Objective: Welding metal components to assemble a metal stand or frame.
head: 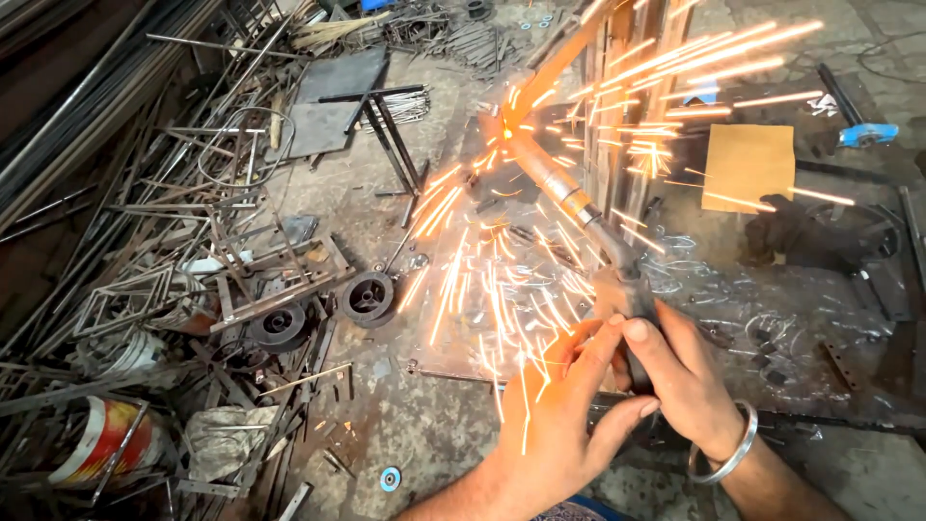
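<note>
Both my hands grip the rear handle of a long, bent metal cutting tool [569, 198]. My left hand [559, 410] wraps the grip from the left and below. My right hand [687, 381], with a steel bangle [725, 453] on the wrist, closes over it from the right. The tool reaches away from me to its tip [508, 130], which meets an upright frame of metal bars [617, 92]. Bright orange sparks [482, 280] spray from that point toward me and off to the right. A flat steel plate [453, 318] lies on the floor under the sparks.
A heap of scrap rods, frames and strips [164, 222] fills the left side, with two small black wheels [367, 299] and a red and white can [104, 439]. A brown sheet [748, 166], a blue tool [868, 133] and a small blue disc [390, 479] lie on the concrete floor.
</note>
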